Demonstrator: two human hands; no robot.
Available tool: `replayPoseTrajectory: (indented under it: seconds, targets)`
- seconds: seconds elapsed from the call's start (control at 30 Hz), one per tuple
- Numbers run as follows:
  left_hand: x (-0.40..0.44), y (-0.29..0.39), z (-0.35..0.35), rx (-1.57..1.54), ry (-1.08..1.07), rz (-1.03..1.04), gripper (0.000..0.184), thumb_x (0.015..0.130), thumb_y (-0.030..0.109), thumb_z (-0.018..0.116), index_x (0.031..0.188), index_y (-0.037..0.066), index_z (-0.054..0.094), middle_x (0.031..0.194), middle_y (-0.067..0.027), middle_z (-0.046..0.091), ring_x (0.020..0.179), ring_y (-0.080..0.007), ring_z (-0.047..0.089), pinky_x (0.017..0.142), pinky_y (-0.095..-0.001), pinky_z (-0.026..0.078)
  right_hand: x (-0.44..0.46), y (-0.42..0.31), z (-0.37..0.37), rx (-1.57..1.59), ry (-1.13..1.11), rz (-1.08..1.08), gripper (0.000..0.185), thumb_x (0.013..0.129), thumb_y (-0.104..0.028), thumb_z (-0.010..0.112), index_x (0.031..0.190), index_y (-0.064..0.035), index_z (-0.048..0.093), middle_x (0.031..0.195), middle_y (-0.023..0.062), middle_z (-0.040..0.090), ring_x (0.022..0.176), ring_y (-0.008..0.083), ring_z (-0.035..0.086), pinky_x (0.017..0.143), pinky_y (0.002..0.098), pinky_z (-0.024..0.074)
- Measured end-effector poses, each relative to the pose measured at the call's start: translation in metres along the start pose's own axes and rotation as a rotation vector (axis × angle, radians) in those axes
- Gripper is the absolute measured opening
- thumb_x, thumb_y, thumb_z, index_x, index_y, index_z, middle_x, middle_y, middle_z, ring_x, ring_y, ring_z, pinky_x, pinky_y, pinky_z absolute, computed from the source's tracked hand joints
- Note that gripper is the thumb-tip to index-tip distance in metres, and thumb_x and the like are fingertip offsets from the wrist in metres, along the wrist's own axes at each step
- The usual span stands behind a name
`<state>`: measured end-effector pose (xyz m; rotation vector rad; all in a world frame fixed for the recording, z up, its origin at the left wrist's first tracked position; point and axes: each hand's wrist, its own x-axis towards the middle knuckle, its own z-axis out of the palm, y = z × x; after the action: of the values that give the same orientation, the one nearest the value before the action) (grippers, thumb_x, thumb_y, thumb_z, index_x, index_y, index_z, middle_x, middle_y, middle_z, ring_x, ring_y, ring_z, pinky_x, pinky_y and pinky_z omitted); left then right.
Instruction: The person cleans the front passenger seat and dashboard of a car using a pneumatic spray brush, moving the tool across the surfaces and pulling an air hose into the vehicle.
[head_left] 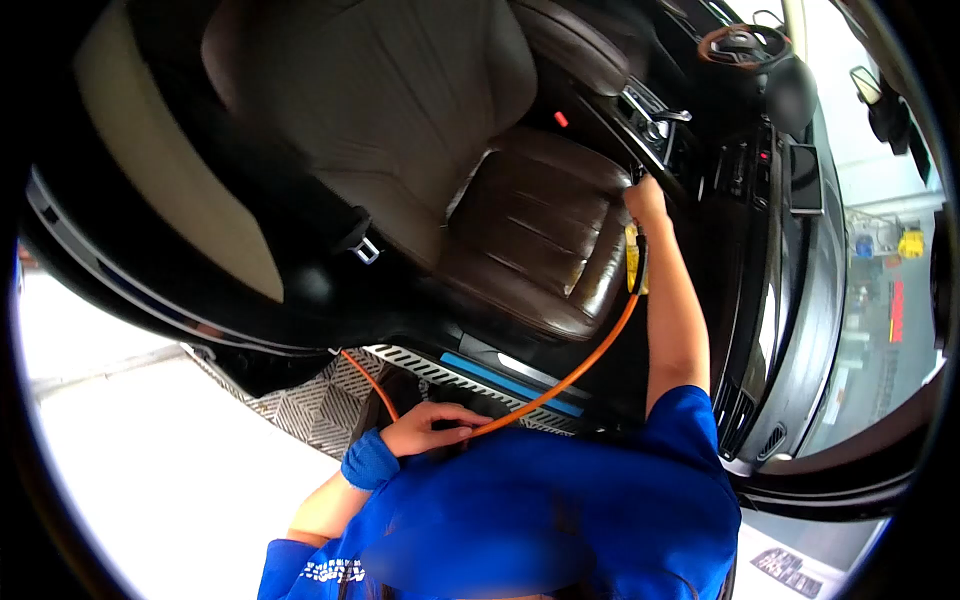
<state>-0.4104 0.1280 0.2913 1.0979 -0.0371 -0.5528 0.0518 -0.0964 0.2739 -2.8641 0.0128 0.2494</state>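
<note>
My right hand (646, 200) is closed on a cleaning gun with a yellow bottle (636, 258), at the front edge of the brown leather seat (540, 225). The gun's nozzle is mostly hidden by the hand. From the gun, an orange hose (585, 368) curves down over the door sill. Near the front of my blue shirt, my left hand (432, 428) grips this hose between thumb and fingers. Shiny patches lie on the seat cushion.
The centre console with gear lever (652, 125) lies beyond the seat, with the steering wheel (742, 46) farther off. A seat belt buckle tongue (367, 250) hangs by the backrest. The door sill (510, 378) runs below, and the dashboard (738, 200) stands right of my arm.
</note>
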Motion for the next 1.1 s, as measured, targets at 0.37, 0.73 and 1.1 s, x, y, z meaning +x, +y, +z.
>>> replayPoseTrajectory:
  seconds: [0.37, 0.73, 1.1]
  targets:
    - [-0.025, 0.003, -0.003, 0.062, 0.142, 0.075, 0.030, 0.090, 0.014, 0.060, 0.119, 0.005, 0.062, 0.095, -0.0086, 0.063, 0.089, -0.0165, 0.060, 0.084, -0.0281, 0.045, -0.006, -0.121, 0.112, 0.563, -0.590, -0.089, 0.035, 0.082, -0.006, 0.049, 0.117, -0.0044, 0.050, 0.053, 0.0084, 0.045, 0.036, 0.0165, 0.042, 0.033, 0.0340, 0.0358]
    - [-0.024, 0.004, 0.001, 0.039, 0.201, 0.102, 0.029, 0.090, 0.014, 0.060, 0.118, 0.005, 0.063, 0.101, -0.0096, 0.065, 0.096, -0.0185, 0.060, 0.089, -0.0281, 0.045, 0.015, -0.141, 0.117, 0.240, -0.594, -0.133, 0.032, 0.079, -0.003, 0.049, 0.111, -0.0033, 0.049, 0.058, 0.0123, 0.048, 0.040, 0.0204, 0.046, 0.037, 0.0364, 0.0400]
    - [0.005, 0.014, 0.019, 0.034, 0.038, 0.161, 0.029, 0.090, 0.012, 0.060, 0.118, 0.004, 0.062, 0.109, -0.0108, 0.064, 0.103, -0.0202, 0.060, 0.092, -0.0299, 0.045, 0.002, -0.083, 0.039, 0.178, -0.635, -0.023, 0.030, 0.081, -0.003, 0.048, 0.111, -0.0056, 0.046, 0.060, 0.0090, 0.047, 0.042, 0.0156, 0.044, 0.038, 0.0333, 0.0387]
